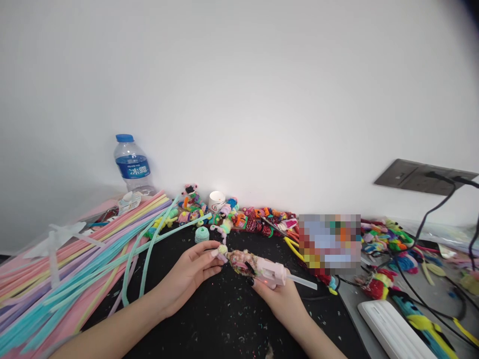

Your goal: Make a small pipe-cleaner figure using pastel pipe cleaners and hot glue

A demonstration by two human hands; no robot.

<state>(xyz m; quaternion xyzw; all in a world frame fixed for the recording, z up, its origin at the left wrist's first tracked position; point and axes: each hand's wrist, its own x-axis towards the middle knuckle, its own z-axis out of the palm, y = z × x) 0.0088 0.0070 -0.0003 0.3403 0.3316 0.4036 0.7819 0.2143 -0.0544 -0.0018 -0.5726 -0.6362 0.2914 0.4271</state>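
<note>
My right hand [276,293] is closed around a pink glue gun [271,271], its front end crusted with fuzz and bits. A clear glue stick [304,282] juts from the gun's back. Pinched in my left hand [198,267] is a small pale yellow and lilac pipe-cleaner piece [222,251]. The gun's nozzle end points at this piece, close to it; whether they touch I cannot tell. Just behind my left hand stands a mint-green coiled pipe-cleaner piece [202,235] on the black mat [224,324].
Long pastel pipe cleaners [93,264] spread over the left side, two mint ones arching up. A water bottle [131,164], a paper cup [217,201] and several fuzzy figures [258,219] line the wall. At right lie a white power strip [392,326] and black cables [419,229].
</note>
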